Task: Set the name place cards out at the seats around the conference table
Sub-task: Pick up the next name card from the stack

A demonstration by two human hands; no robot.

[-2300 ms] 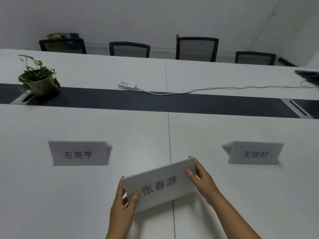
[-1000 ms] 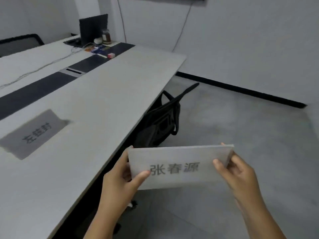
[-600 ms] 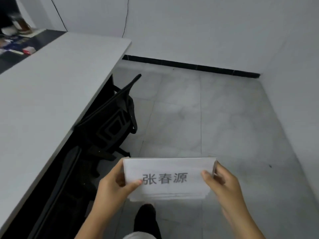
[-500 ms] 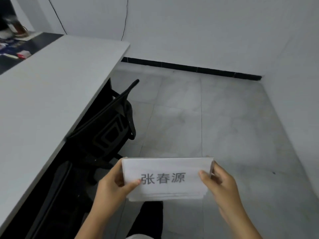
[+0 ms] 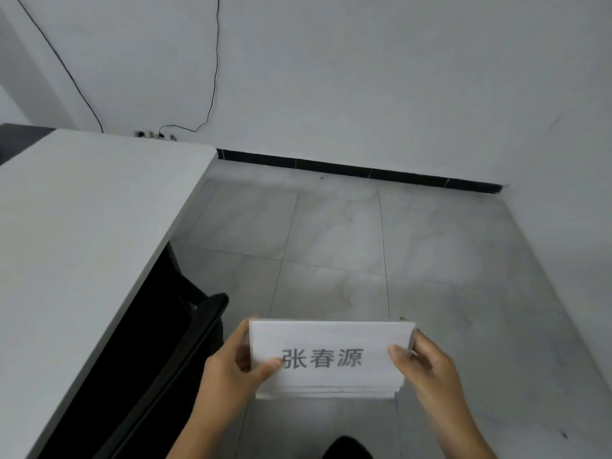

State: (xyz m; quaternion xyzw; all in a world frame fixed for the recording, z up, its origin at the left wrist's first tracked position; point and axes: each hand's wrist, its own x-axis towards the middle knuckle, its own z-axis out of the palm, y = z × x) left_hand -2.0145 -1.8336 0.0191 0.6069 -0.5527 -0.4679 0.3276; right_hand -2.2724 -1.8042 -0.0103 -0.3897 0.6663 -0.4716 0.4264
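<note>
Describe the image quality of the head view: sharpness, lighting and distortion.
Head view: the top card's print in the stack of place cards is sharp enough to read; both the left hand and right hand look slightly soft; lighting is flat and dim, without glare; wide-angle distortion bends the table edge and the baseboard.

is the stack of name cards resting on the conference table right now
No, the stack of name cards is held over the floor by the left hand and right hand, beside the conference table.

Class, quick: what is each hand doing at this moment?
Left hand: closed on the left end of the stack of name cards.
Right hand: closed on the right end of the same stack.
</note>
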